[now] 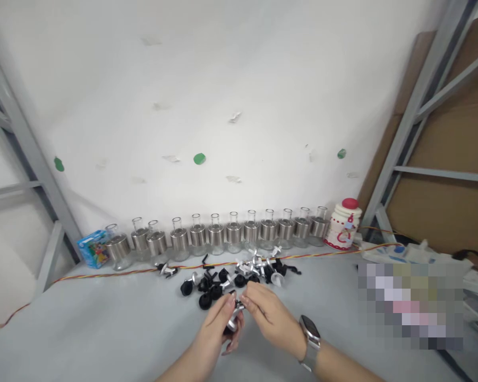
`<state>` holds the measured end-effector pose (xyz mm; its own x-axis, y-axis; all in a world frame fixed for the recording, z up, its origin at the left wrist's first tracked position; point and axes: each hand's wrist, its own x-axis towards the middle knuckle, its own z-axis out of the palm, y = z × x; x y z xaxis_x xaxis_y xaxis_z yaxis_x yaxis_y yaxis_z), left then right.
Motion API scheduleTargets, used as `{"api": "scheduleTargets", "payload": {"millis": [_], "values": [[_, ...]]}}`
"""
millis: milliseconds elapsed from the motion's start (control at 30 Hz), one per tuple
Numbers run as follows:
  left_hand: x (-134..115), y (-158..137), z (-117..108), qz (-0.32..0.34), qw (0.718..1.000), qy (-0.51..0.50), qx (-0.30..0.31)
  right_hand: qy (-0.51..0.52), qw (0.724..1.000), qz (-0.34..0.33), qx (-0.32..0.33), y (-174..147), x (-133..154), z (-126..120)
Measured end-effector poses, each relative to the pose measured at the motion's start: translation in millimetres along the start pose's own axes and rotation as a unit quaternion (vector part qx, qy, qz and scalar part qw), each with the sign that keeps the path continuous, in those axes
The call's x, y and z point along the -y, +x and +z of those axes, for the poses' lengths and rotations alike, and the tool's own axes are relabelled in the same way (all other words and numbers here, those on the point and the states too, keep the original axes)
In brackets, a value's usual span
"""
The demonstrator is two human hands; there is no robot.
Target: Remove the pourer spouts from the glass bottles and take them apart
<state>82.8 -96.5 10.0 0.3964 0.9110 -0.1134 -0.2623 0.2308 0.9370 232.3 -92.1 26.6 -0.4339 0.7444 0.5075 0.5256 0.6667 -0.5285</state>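
Observation:
My left hand [212,330] is closed around a silver-and-black bottle pour spout [233,321], low in the middle of the view. At the spout's upper end, the fingers of my right hand [271,314] are pinched together; whatever small part lies between them is hidden. A watch [310,333] is on my right wrist. Just beyond my hands lies a loose pile of similar spouts, some with black stoppers [205,301] and some with silver discs [278,279]. Small black bent pieces [292,269] are scattered among them.
Several glass bottles [233,233] with steel sleeves line the back of the grey table [103,318]. A blue box [93,249] stands left of them, a white-and-red jar [342,228] right. A twisted wire [139,272] crosses in front. Metal frames [398,138] flank the table.

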Motion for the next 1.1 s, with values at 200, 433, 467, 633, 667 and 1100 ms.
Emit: {"api": "scheduleTargets", "payload": {"millis": [200,433,467,633,667,1100], "values": [[-8,-4,3,0.003,0.999,0.039,0.006,0.015,1.0,0.011,0.001,0,1,1],[-11,-6,7,-0.011,0.997,0.073,0.001,-0.024,1.0,-0.006,-0.003,-2,2,-2],[-11,-6,8,-0.009,0.997,0.073,0.0,-0.028,1.0,-0.008,-0.004,-3,1,-2],[-9,-6,6,-0.025,0.998,0.064,-0.011,-0.031,0.999,-0.013,-0.021,-2,1,-1],[-9,-6,6,-0.024,0.998,0.064,-0.01,-0.021,1.0,-0.007,-0.021,-2,1,0],[-9,-7,0,-0.047,0.998,0.028,-0.035,-0.034,0.999,0.008,0.0,1,0,-1]]}}
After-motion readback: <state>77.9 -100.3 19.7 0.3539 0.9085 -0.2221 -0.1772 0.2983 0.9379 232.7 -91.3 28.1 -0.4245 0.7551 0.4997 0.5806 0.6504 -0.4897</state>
